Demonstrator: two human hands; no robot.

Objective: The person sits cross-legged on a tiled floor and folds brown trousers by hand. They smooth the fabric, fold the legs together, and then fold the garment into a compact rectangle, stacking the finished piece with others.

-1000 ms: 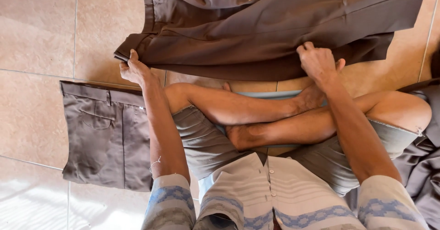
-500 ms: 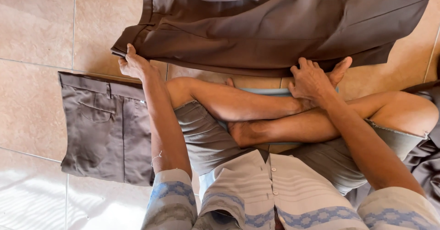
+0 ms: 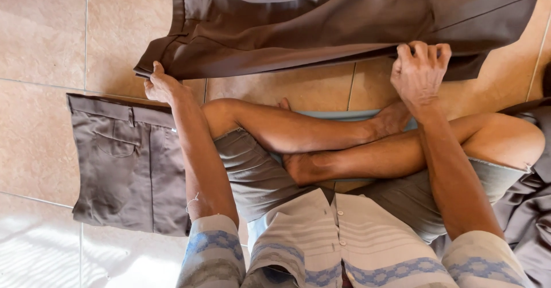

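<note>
A pair of dark brown trousers (image 3: 321,24) lies spread on the tiled floor in front of my crossed legs. My left hand (image 3: 160,86) grips the waistband corner at the left. My right hand (image 3: 420,70) pinches the near edge of the trouser leg at the right, fingers curled over the fabric. A second pair of grey-brown trousers (image 3: 123,162), folded flat with a back pocket showing, lies on the floor beside my left arm.
I sit cross-legged on beige floor tiles (image 3: 46,30), on a light blue mat (image 3: 344,116). A heap of dark cloth (image 3: 528,219) lies at my right knee. Bright sunlight falls on the tiles at the lower left.
My right hand has moved right and up along the trousers' near edge and taken hold of it. The left hand keeps its grip on the waistband corner. The cloth lies flatter.
</note>
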